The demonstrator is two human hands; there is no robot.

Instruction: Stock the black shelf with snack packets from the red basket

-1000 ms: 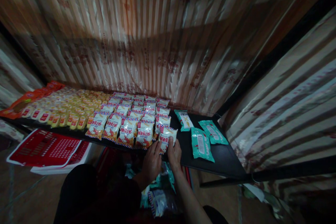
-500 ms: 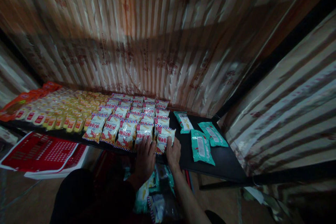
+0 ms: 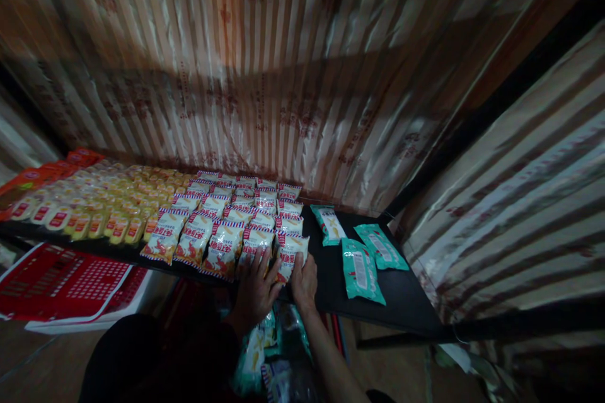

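Observation:
Rows of white snack bags [image 3: 224,248] with red lettering and striped ends lie on a black shelf [image 3: 331,289]. My left hand [image 3: 256,288] rests at the front edge, fingers spread over the lower part of one bag [image 3: 258,244]. Beside it, my right hand [image 3: 304,280] grips the right side of the front-row end bag [image 3: 292,245], its thumb on the printed face. The fingers on that bag's far side are partly hidden. Right of the rows lie a green-and-white packet [image 3: 328,225] and two green packets [image 3: 362,271], [image 3: 382,247] showing pale labels.
Small yellow-wrapped snacks [image 3: 125,201] and orange bags [image 3: 28,179] fill the shelf's left part. Below are a red crate [image 3: 89,277] and several packets [image 3: 253,352] between my legs. A striped sheet [image 3: 265,75] hangs behind; a black post [image 3: 454,119] slants at right.
The view has shifted slightly, so the shelf sits a little lower and further left. My left hand's fingers have spread wider; both hands stay at the front bags.

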